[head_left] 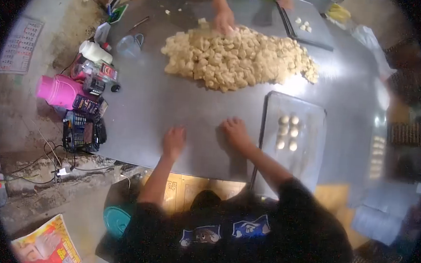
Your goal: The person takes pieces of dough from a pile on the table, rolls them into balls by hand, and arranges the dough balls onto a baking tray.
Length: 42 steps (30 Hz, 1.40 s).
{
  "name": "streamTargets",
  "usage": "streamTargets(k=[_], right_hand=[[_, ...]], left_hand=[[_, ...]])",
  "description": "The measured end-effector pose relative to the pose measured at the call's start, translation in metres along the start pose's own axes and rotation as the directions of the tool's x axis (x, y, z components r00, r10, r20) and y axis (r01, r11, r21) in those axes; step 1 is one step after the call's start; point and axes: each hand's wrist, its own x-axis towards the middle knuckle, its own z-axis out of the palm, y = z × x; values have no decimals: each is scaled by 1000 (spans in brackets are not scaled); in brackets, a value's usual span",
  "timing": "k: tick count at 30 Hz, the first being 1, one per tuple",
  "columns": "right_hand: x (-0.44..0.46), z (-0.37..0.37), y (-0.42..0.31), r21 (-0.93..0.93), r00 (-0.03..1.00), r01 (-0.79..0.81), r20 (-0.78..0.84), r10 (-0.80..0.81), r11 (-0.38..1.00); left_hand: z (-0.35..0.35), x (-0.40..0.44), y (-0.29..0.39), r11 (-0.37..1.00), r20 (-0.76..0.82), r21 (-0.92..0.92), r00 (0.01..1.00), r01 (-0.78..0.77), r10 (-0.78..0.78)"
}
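Note:
My left hand rests low on the metal table, its fingers curled in and pressed together. To its right, my right hand is cupped palm-down on the same surface, near the left edge of a baking tray. Whatever may lie beneath either palm is hidden. On the tray, several round dough balls sit in two short columns. Beyond both hands spreads a large heap of cut dough pieces. Another person's hand reaches into the heap's far side.
A second tray with a few dough pieces stands at the far right. Along the left edge are a clear measuring cup, a white bottle, a pink jug and a black basket. Cables hang below.

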Motion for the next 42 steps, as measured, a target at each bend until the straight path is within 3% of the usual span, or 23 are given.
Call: streamTargets(k=[2, 4, 6, 7, 9, 10, 12, 13, 15, 17, 18, 20, 22, 25, 28, 30, 32, 34, 35, 37, 38, 40, 42], right_hand=[[-42, -10, -6, -51, 996, -76, 46, 79, 996], [-92, 29, -5, -90, 987, -120, 92, 128, 989], [-85, 44, -32, -79, 987, 131, -86, -137, 988], [-59, 39, -49, -86, 991, 128, 61, -123, 988], [-7, 28, -36, -156, 963, 173, 234, -134, 972], [-2, 27, -28, -209, 952, 211, 266, -152, 955], [-26, 0, -20, -137, 960, 86, 278, -45, 987], [-37, -14, -14, -72, 957, -22, 288, 42, 997], [-79, -12, -26, -118, 933, -114, 328, 147, 986], [-93, 10, -38, -166, 904, -186, 357, 235, 968], [-90, 34, -38, -196, 969, -47, 229, 92, 979], [-55, 26, -53, -292, 985, 170, 72, -155, 941], [-30, 40, -11, -168, 983, 164, 111, -147, 972], [-44, 37, 16, 8, 988, 142, 63, -142, 990], [-75, -9, -3, 51, 997, 80, 13, -81, 995], [-100, -35, -8, 350, 998, -57, 4, 60, 935], [-126, -63, -5, 402, 984, -85, -109, 140, 912], [-169, -92, 5, 446, 945, -136, -209, 250, 885], [-188, -107, 12, 436, 902, -201, -268, 340, 877], [-210, -124, 26, 439, 842, -262, -330, 426, 859], [-218, -133, 38, 454, 806, -273, -374, 459, 848], [-229, -139, 53, 483, 746, -291, -426, 512, 826], [-233, -125, 77, 437, 800, -281, -385, 460, 854]], left_hand=[[-5, -11, 7, 994, 156, 99, 986, 35, -50], [27, -21, 18, 979, -107, 179, 987, -102, 122], [64, -31, 33, 939, -353, 255, 883, -229, 311], [75, -38, 38, 914, -464, 294, 795, -278, 391], [32, 7, 51, 941, -127, -290, 981, -176, 145], [34, 4, 28, 940, -103, -294, 983, -176, 152], [53, 1, -15, 907, -348, 167, 838, -386, 421], [68, -18, -25, 905, -344, 165, 836, -393, 426], [93, -69, -50, 971, -359, -38, 910, -235, 206], [115, -90, -9, 744, -277, -665, 947, -64, -166], [54, -84, 51, 928, -339, 194, 866, -317, 367], [63, -23, 57, 932, -207, 171, 914, -319, 350], [40, 16, 49, 907, -406, 204, 811, -369, 421], [-10, -4, 45, 992, -260, -4, 958, -128, 123], [-14, -37, 33, 946, -180, -78, 938, -315, 297], [7, -44, 34, 961, -174, -111, 957, -255, 234], [18, -32, 81, 948, -167, -172, 956, -267, 239], [26, -45, 156, 811, -139, -577, 990, -99, 22], [36, -49, 191, 799, -121, -590, 991, -117, 56], [47, -58, 246, 769, -134, -529, 931, -358, 341], [46, -61, 272, 771, -133, -522, 928, -364, 349], [46, -67, 310, 784, -311, -152, 782, -602, 540], [77, -62, 307, 813, -202, -50, 803, -580, 560]])
